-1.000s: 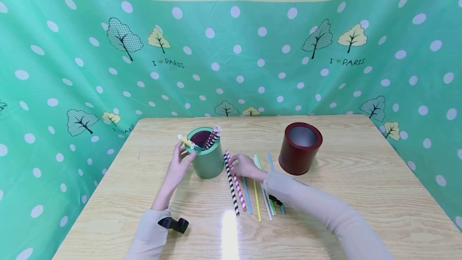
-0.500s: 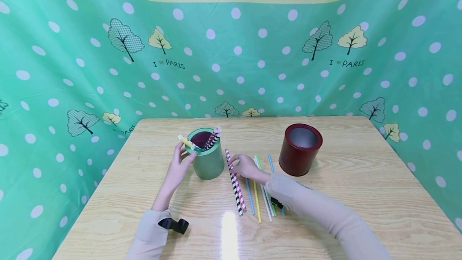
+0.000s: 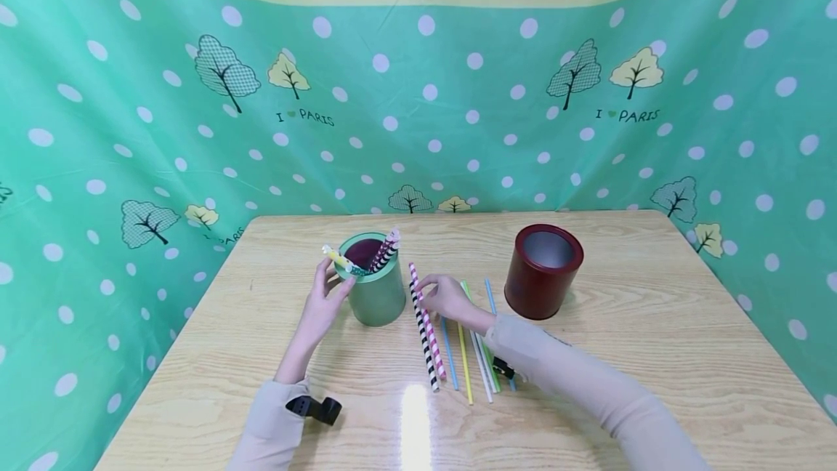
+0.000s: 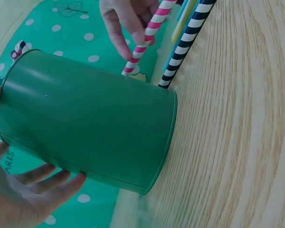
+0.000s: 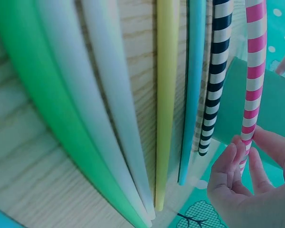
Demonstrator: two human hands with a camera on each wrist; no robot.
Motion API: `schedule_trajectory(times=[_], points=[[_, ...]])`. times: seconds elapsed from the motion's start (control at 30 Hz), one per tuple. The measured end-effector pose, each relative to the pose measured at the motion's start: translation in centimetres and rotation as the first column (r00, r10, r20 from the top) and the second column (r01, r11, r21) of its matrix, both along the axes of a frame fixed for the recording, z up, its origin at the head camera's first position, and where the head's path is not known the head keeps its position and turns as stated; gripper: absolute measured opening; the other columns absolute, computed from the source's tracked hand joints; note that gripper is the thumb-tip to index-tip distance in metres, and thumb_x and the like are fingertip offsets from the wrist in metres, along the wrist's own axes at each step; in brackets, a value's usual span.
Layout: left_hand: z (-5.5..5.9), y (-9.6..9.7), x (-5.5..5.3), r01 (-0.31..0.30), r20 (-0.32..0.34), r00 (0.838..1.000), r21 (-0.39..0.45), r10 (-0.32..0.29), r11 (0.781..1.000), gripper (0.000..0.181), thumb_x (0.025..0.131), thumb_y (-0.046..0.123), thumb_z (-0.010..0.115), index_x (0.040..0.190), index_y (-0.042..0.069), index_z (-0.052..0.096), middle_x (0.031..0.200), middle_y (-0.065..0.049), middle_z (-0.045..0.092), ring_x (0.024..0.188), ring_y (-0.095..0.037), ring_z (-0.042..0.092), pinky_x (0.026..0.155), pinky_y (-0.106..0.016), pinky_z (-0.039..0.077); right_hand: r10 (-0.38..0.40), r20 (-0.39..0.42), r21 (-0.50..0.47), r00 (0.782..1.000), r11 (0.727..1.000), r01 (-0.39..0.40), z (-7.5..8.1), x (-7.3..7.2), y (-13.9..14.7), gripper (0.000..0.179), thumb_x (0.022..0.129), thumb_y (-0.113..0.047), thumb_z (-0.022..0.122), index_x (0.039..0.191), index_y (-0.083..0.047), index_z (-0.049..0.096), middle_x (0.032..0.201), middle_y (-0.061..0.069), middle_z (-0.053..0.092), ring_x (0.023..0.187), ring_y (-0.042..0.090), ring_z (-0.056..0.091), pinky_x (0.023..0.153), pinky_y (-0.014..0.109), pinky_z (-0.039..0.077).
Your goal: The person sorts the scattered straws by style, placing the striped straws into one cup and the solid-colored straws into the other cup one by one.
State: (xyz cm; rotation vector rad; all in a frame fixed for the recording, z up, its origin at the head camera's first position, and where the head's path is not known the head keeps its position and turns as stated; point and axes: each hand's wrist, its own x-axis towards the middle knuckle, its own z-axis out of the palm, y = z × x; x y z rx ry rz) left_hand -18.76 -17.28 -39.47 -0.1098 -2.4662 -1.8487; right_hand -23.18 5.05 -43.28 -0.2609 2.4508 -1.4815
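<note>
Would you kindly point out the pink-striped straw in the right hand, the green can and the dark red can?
Pink-striped straw (image 5: 254, 83): right wrist view, middle of its shaft.
Green can (image 4: 88, 116): left wrist view, side wall.
Dark red can (image 3: 541, 284): head view, side wall.

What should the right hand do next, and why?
Probably lift the pink straw and bring it above the green can. The right hand pinches that straw near one end, the left hand holds the can, and other patterned straws lean inside it, so this one likely belongs there too.
</note>
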Motion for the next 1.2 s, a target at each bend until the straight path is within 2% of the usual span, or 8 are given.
schedule_trajectory(times=[0.1, 0.17, 0.33, 0.4, 0.5, 0.67, 0.87, 1.2], points=[[-0.1, -0.1, -0.1, 0.003, -0.002, 1.000, -0.007, -0.003, 1.000, 0.062, 0.090, 0.014, 0.049, 0.138, 0.002, 0.013, 0.131, -0.028, 0.030, 0.122, -0.041, 0.031, 0.098, -0.051, 0.031, -0.014, 0.007, -0.008, 1.000, 1.000, 0.014, 0.2, -0.1, 0.1, 0.029, 0.074, 0.001, 0.063, 0.103, -0.002, 0.060, 0.068, 0.008, 0.060, 0.054, 0.018, 0.053, 0.045, 0.023, 0.043], [-0.7, -0.3, -0.5, 0.005, -0.003, 1.000, -0.003, -0.005, 1.000, 0.062, 0.090, 0.015, 0.050, 0.139, 0.003, 0.013, 0.131, -0.028, 0.030, 0.122, -0.040, 0.031, 0.098, -0.050, 0.031, -0.026, 0.018, -0.014, 1.000, 1.000, 0.026, 0.4, 0.0, 0.2, 0.030, 0.075, 0.000, 0.063, 0.104, -0.003, 0.060, 0.069, 0.007, 0.058, 0.056, 0.018, 0.052, 0.045, 0.020, 0.040], [-2.6, -1.1, -1.5, -0.005, -0.013, 1.000, 0.016, 0.005, 1.000, 0.063, 0.089, 0.020, 0.053, 0.139, 0.010, 0.016, 0.132, -0.023, 0.033, 0.122, -0.035, 0.034, 0.097, -0.048, 0.033, -0.052, 0.038, -0.047, 0.998, 0.997, 0.054, 1.0, 0.1, 0.4, 0.031, 0.076, -0.001, 0.062, 0.106, -0.005, 0.059, 0.072, 0.007, 0.059, 0.064, 0.023, 0.056, 0.053, 0.030, 0.047], [-2.9, -1.1, -1.6, -0.011, -0.024, 1.000, 0.011, 0.011, 1.000, 0.064, 0.089, 0.022, 0.054, 0.139, 0.011, 0.016, 0.132, -0.022, 0.034, 0.122, -0.035, 0.034, 0.097, -0.048, 0.033, -0.063, 0.034, -0.062, 0.997, 0.996, 0.065, 1.2, 0.2, 0.4, 0.031, 0.076, -0.001, 0.062, 0.106, -0.005, 0.058, 0.072, 0.008, 0.060, 0.066, 0.025, 0.057, 0.058, 0.036, 0.049], [-3.0, -1.1, -1.6, -0.012, -0.039, 0.999, 0.000, 0.012, 1.000, 0.065, 0.088, 0.023, 0.054, 0.139, 0.010, 0.016, 0.131, -0.022, 0.034, 0.121, -0.036, 0.035, 0.096, -0.049, 0.034, -0.088, 0.032, -0.093, 0.996, 0.992, 0.090, 1.4, 0.2, 0.4, 0.030, 0.077, 0.000, 0.062, 0.107, -0.004, 0.059, 0.073, 0.009, 0.061, 0.064, 0.023, 0.058, 0.063, 0.040, 0.051], [-3.0, -1.2, -1.7, -0.008, -0.041, 0.999, -0.012, 0.007, 1.000, 0.066, 0.089, 0.026, 0.053, 0.139, 0.010, 0.015, 0.132, -0.022, 0.033, 0.122, -0.036, 0.034, 0.096, -0.051, 0.033, -0.128, 0.046, -0.146, 0.991, 0.980, 0.133, 1.9, 0.3, 0.4, 0.029, 0.078, 0.002, 0.061, 0.106, -0.004, 0.059, 0.078, 0.011, 0.062, 0.061, 0.016, 0.057, 0.062, 0.033, 0.052], [-3.1, -1.2, -1.7, -0.007, -0.034, 0.999, -0.006, 0.007, 1.000, 0.066, 0.089, 0.027, 0.053, 0.140, 0.010, 0.014, 0.132, -0.022, 0.033, 0.122, -0.035, 0.033, 0.097, -0.050, 0.032, -0.147, 0.040, -0.205, 0.988, 0.967, 0.153, 2.4, 0.5, 0.7, 0.030, 0.079, 0.003, 0.059, 0.108, -0.004, 0.058, 0.084, 0.013, 0.062, 0.068, 0.016, 0.059, 0.062, 0.028, 0.053], [-3.1, -1.2, -1.7, -0.009, -0.044, 0.999, 0.005, 0.010, 1.000, 0.066, 0.088, 0.024, 0.054, 0.139, 0.010, 0.015, 0.131, -0.022, 0.034, 0.121, -0.035, 0.034, 0.096, -0.050, 0.033, -0.190, 0.019, -0.306, 0.982, 0.933, 0.187, 3.9, 1.2, 0.7, 0.031, 0.078, 0.003, 0.060, 0.109, -0.003, 0.057, 0.085, 0.013, 0.064, 0.070, 0.015, 0.060, 0.067, 0.035, 0.053]])
